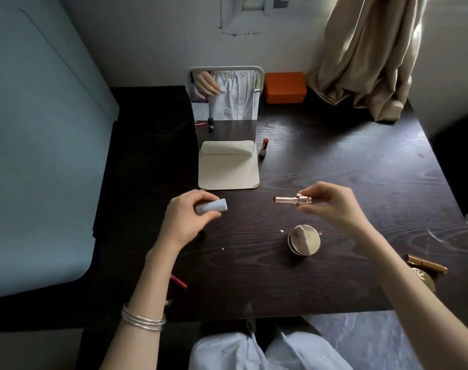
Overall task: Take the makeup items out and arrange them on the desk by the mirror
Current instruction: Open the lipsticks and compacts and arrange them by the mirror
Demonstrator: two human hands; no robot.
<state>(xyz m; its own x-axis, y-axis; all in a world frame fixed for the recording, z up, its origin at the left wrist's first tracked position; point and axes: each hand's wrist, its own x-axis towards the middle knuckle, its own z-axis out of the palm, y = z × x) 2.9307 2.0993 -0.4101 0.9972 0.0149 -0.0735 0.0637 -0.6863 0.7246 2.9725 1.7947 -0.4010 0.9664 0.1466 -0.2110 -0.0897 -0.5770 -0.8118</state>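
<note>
Over a dark wood bench (pixel 334 166), a person's left hand (pixel 186 218) grips a pale blue cap (pixel 211 206) while the right hand (pixel 331 204) pinches an uncapped rose-gold lipstick (pixel 291 200) held level, its tip pointing left. A folding mirror (pixel 226 102) stands at the back on its cream base, an upright red lipstick (pixel 264 147) just beside it. A round compact (pixel 304 240) lies near the right wrist; a gold tube (pixel 426 263) lies at the bench's right edge and a red pencil (pixel 179 281) beside the left forearm. An orange box (pixel 285 87) sits behind the mirror.
</note>
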